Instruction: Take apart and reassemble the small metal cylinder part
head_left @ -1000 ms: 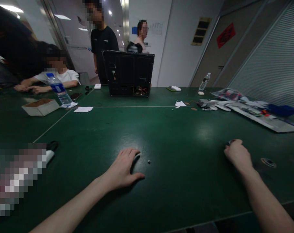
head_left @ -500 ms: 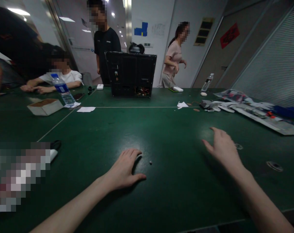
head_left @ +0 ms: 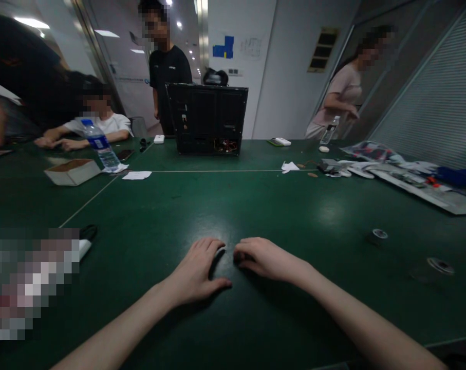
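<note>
My left hand [head_left: 196, 270] lies palm down on the green table [head_left: 256, 205], thumb spread, its fingertips over a small pale thing [head_left: 219, 250] that barely shows. My right hand [head_left: 261, 259] sits just to its right, fingers curled down in a pinch on the spot where a small black nut lay; the nut is hidden under them. The two hands' fingertips nearly touch.
Two small round rings [head_left: 379, 234] [head_left: 441, 265] lie to the right. A black monitor back [head_left: 207, 119] stands at mid table, with a water bottle [head_left: 100, 145] and a cardboard box [head_left: 73, 171] to the left and cluttered panels [head_left: 410, 177] to the right. Other people sit and stand beyond.
My right hand swept left from the right side of the table to beside my left hand and curled over the small black nut. The left hand stayed put. A person walked right.
</note>
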Motion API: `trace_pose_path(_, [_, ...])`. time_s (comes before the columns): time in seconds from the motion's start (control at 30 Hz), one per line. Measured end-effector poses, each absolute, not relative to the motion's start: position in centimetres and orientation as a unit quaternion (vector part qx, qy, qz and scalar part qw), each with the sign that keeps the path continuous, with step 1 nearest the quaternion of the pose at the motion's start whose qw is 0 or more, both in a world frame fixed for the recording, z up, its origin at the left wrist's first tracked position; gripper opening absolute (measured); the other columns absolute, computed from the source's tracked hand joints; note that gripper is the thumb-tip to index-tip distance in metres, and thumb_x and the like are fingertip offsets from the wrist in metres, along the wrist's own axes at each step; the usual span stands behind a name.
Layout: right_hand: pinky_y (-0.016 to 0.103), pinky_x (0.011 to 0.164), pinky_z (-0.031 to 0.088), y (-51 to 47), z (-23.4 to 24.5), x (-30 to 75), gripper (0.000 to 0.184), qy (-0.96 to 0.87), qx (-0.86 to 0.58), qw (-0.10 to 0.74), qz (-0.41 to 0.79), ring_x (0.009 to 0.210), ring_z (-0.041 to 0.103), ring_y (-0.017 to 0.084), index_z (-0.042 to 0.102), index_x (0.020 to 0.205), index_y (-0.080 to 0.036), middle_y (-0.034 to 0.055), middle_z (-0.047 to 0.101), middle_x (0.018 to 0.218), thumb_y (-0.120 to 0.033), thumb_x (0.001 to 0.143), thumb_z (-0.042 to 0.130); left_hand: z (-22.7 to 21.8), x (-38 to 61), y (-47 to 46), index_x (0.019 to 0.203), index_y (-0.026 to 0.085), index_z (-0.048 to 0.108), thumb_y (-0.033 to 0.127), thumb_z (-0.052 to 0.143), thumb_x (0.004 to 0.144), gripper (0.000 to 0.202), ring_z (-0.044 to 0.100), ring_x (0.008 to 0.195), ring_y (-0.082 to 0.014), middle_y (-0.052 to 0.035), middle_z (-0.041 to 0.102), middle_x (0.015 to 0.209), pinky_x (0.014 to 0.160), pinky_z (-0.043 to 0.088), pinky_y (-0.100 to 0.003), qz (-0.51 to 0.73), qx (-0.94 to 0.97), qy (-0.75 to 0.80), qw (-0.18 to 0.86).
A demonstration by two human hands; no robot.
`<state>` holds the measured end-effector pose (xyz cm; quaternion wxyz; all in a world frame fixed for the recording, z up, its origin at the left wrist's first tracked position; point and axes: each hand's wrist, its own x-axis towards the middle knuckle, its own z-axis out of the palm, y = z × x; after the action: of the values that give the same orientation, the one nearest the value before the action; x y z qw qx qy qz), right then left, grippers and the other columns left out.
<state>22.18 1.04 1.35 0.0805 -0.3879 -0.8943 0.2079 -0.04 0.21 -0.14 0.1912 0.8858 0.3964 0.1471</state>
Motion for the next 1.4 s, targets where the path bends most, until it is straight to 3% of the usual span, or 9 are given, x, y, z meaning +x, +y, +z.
trace_pose_path(0.13, [0.026, 0.071, 0.041, 1.4, -0.5, 22.2, 0.008, -0.853, -0.387, 0.188, 0.295, 0.075, 0.056, 0.014, 0.063, 0.089, -0.016, 0.0029, 0.062, 0.083, -0.018, 0.084, 0.057, -0.1, 0.3, 0.2, 0.123, 0.022, 0.044, 0.051, 0.068, 0.072, 0.063, 0.047, 0.114, -0.0299, -0.0094, 0.051, 0.122, 0.098, 0.037, -0.048, 0.142, 0.885, 0.401, 0.19])
trace_pose_path(0.3, [0.023, 0.062, 0.043, 1.1, -1.9, 21.3, 0.015, -0.651, -0.351, 0.317, 0.593, 0.064, 0.055, 0.01, 0.061, 0.091, -0.014, 0.0013, 0.062, 0.077, -0.027, 0.082, 0.062, 0.2, 0.4, 0.1, 0.122, 0.022, 0.045, 0.051, 0.067, 0.073, 0.061, 0.047, 0.114, -0.0299, -0.009, 0.051, 0.123, 0.097, 0.039, -0.047, 0.136, 0.884, 0.403, 0.194])
trace_pose_path(0.5, [0.017, 0.058, 0.044, 1.0, -2.7, 20.6, 0.025, -0.441, -0.269, 0.363, 0.775, 0.062, 0.056, 0.007, 0.061, 0.094, -0.013, 0.0028, 0.063, 0.08, -0.027, 0.076, 0.071, 0.0, 0.4, 0.1, 0.121, 0.022, 0.044, 0.048, 0.069, 0.072, 0.061, 0.047, 0.112, -0.0288, -0.0087, 0.052, 0.121, 0.097, 0.039, -0.046, 0.149, 0.887, 0.393, 0.189])
trace_pose_path(0.93, [0.017, 0.057, 0.046, 1.0, -3.0, 20.5, 0.024, -0.414, -0.234, 0.36, 0.803, 0.062, 0.06, 0.008, 0.06, 0.095, -0.013, 0.0062, 0.067, 0.083, -0.031, 0.081, 0.067, -0.3, 0.4, 0.3, 0.12, 0.021, 0.045, 0.046, 0.069, 0.071, 0.06, 0.048, 0.11, -0.0286, -0.0094, 0.053, 0.118, 0.095, 0.04, -0.045, 0.156, 0.889, 0.385, 0.19])
trace_pose_path(1.4, [0.018, 0.055, 0.045, 0.8, -2.7, 20.3, 0.028, -0.422, -0.242, 0.361, 0.796, 0.06, 0.059, 0.008, 0.057, 0.093, -0.015, 0.0043, 0.066, 0.082, -0.035, 0.078, 0.07, 0.1, 0.4, 0.3, 0.122, 0.022, 0.044, 0.047, 0.067, 0.074, 0.058, 0.046, 0.112, -0.029, -0.0092, 0.052, 0.12, 0.097, 0.037, -0.047, 0.144, 0.89, 0.382, 0.201])
